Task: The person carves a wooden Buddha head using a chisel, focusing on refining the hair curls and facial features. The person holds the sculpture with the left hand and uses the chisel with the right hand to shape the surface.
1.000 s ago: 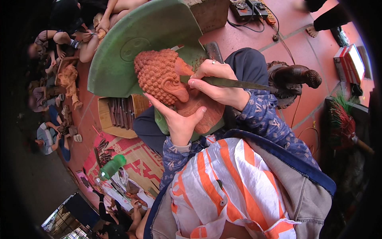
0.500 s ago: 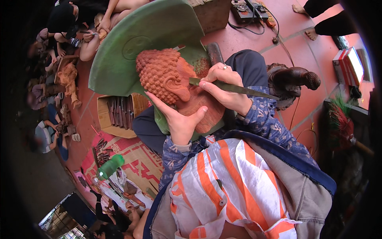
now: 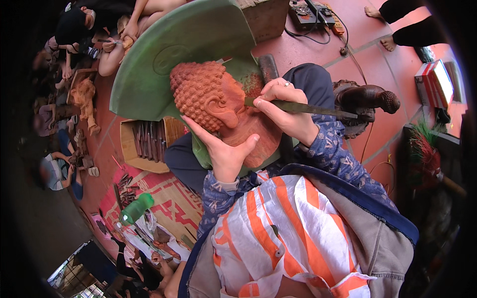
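Observation:
A carved reddish wooden Buddha head [image 3: 201,94] with rows of round curls lies on its side across my lap, on a green curved plastic sheet [image 3: 144,74]. Its face points right and its neck toward me. My left hand [image 3: 228,151] grips it around the neck and the back of the head, thumb on the neck. Between thumb and fingers, my right hand [image 3: 285,109] pinches a long flat metal file [image 3: 323,110]. One end of the file reaches the chin and mouth area; the other sticks out to the right, past my wrist.
At my left stands a cardboard box [image 3: 130,144] of wooden-handled tools, with a green bottle [image 3: 137,208] nearby. A dark carved statue [image 3: 365,97] sits right of my knee. A power box [image 3: 310,15] with cables lies ahead. Other people work at the left; bare feet [image 3: 388,43] show far right.
My right hand has shifted slightly right with the file, drawing its end back from the face toward the chin's edge. My left hand and the carved head stay in place.

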